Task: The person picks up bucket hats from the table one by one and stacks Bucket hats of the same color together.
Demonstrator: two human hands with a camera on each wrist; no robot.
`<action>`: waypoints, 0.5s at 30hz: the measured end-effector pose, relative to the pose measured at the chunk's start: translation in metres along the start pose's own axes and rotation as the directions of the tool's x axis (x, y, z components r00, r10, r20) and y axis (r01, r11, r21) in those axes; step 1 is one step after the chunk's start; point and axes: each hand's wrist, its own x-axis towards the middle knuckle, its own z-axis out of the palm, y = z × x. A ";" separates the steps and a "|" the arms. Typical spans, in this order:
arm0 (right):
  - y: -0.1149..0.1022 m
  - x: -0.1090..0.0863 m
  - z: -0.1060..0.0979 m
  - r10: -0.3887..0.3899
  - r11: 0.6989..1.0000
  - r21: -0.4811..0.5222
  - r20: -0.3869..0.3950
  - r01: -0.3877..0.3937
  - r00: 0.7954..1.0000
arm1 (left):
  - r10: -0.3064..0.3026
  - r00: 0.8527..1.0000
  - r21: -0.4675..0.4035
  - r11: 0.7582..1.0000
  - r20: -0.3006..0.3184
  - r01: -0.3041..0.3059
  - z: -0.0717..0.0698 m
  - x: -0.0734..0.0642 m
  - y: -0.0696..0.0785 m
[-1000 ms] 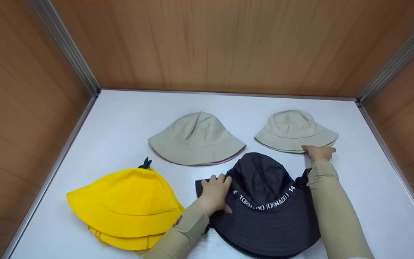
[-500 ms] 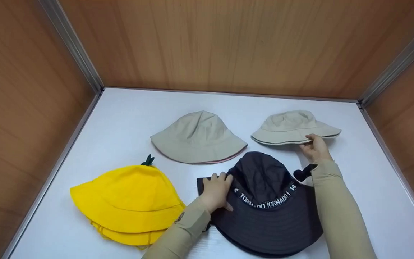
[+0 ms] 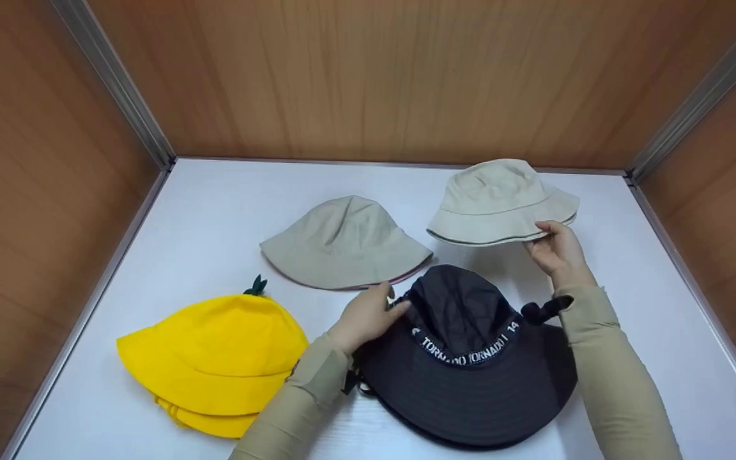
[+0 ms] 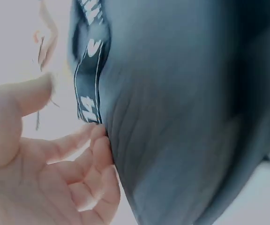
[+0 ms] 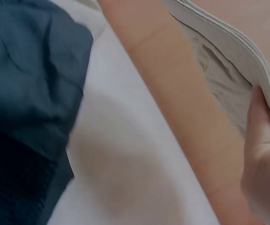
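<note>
My right hand [image 3: 558, 254] holds a pale beige bucket hat [image 3: 496, 191] by its near brim, raised off the white table at the back right. From the right wrist, the thumb [image 5: 259, 117] lies inside the brim; the other fingers are mostly hidden. My left hand [image 3: 368, 314] is at the left side of a black wide-brimmed hat [image 3: 470, 402] with white "TORNADO" lettering. In the left wrist view its fingers [image 4: 104, 154] bend lightly against the black fabric, the thumb standing apart. That hat lies crown away from me.
A grey-beige bucket hat [image 3: 342, 246] with a reddish edge lies at the back middle. Yellow hats [image 3: 214, 351], stacked, with a green leaf tuft [image 3: 257, 285], lie at the left. Wood-grain panels [image 3: 368, 76] enclose the white table [image 3: 214, 211] at the back and sides.
My right hand has gripped the pale bucket hat's brim and lifted it up and slightly left. My left hand has eased off the black hat's brim, moving a little left and away from me.
</note>
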 end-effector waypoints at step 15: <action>0.076 -0.048 -0.005 0.078 0.947 -0.319 0.124 -0.035 0.989 | -0.108 0.986 -0.756 0.633 0.127 0.167 -0.024 0.013 0.015</action>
